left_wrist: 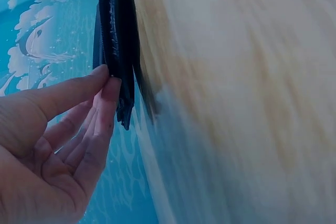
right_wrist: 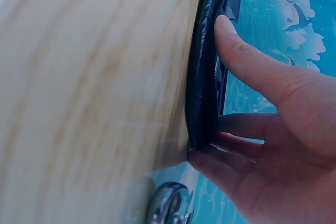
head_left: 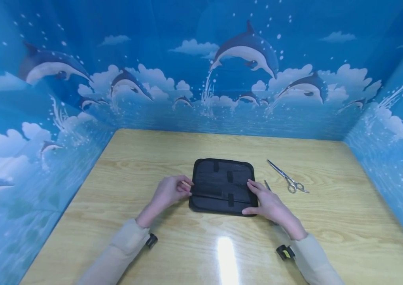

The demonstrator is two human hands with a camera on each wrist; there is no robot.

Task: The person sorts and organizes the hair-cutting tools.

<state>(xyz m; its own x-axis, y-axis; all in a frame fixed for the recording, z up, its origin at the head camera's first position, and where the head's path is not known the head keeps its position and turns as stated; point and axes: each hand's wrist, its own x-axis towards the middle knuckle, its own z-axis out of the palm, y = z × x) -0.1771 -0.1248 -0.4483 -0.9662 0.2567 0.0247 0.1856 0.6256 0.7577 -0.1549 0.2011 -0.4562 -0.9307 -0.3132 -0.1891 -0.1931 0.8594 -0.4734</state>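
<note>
A black zip case [head_left: 210,204] lies opened flat on the table, its inside showing elastic loops and a flap across it. My left hand [head_left: 171,192] is at its left side, thumb and fingertips pinching the edge. In the left wrist view, thumb and forefinger [left_wrist: 109,85] meet at the case's dark edge. My right hand [head_left: 270,204] holds the right side, the thumb near the front corner. The right wrist view shows that thumb [right_wrist: 247,59] on the zipped rim and other fingers against the outer side.
Silver hair scissors [head_left: 286,177] lie right of the case. Another slim metal tool [head_left: 267,185] is partly hidden beneath my right hand; shiny finger rings [right_wrist: 169,205] show in the right wrist view. Dolphin-printed walls [head_left: 222,114] border the wooden table [head_left: 151,154].
</note>
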